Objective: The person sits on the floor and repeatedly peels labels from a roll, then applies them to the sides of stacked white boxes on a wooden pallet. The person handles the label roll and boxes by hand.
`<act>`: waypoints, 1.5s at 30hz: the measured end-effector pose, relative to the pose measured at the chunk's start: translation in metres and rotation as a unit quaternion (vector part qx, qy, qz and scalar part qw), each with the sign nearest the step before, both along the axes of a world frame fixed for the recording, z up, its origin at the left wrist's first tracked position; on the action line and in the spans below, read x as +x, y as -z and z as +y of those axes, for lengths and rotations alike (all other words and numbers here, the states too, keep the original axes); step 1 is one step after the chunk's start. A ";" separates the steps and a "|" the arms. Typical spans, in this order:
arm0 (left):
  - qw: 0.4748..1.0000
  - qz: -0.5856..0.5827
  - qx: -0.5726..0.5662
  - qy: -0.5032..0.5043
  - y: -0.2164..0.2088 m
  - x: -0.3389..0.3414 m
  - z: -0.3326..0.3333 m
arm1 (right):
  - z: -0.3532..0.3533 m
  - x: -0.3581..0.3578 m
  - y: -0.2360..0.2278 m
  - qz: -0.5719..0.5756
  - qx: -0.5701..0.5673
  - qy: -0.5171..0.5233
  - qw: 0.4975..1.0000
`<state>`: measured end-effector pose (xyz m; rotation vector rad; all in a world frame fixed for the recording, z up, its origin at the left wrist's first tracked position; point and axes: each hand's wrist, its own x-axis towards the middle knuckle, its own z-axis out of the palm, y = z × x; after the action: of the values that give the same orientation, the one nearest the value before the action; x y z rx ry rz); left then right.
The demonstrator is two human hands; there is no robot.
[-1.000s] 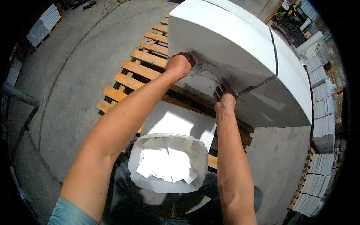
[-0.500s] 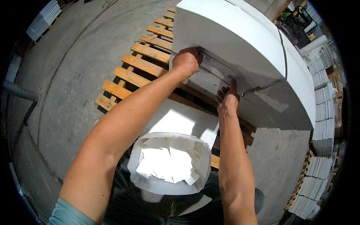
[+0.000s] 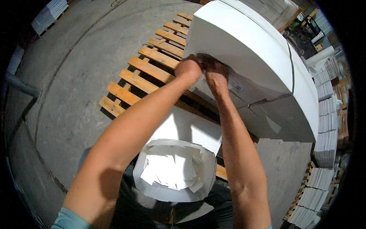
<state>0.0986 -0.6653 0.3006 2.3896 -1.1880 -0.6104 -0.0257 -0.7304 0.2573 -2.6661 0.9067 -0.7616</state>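
Observation:
A tall white block-shaped stack (image 3: 225, 36), its shaded side toward me, stands on a wooden pallet (image 3: 152, 72). My left hand (image 3: 190, 66) is at that side, its fingers curled in dark shadow; what they hold, if anything, is hidden. Close beside it on the right is my right hand (image 3: 216, 74), its fingers blurred and dark against the stack. A pale printed sheet (image 3: 237, 87) lies against the side just below and right of my hands. Nearer to me, a white tub (image 3: 152, 195) holds many loose white paper slips (image 3: 171, 166).
A white sheet or board (image 3: 198, 128) lies between the tub and the pallet. A dark strap (image 3: 291, 72) runs over the stack. More piles of white sheets (image 3: 328, 107) line the right side. A grey pipe (image 3: 23, 86) is at the left above the concrete floor (image 3: 68, 114).
My right hand has moved up and left along the stack's side to join my left hand, which stays near the same place. The view has shifted slightly.

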 end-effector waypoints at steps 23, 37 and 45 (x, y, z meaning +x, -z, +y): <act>0.911 0.399 -0.100 0.001 -0.063 -0.010 0.082 | 0.111 -0.167 -0.097 -0.155 0.542 0.100 0.820; 0.752 0.655 0.049 0.056 -0.107 -0.146 0.257 | 0.398 -0.239 -0.324 -0.305 0.335 -0.475 0.754; 0.703 0.706 0.063 0.058 -0.099 -0.170 0.318 | 0.434 -0.255 -0.317 -0.473 0.448 -0.394 0.649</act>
<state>-0.0718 -0.3475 0.3994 1.1128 -0.4949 -2.0377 -0.2805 -0.2965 0.5745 -1.1856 -0.2070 -0.9161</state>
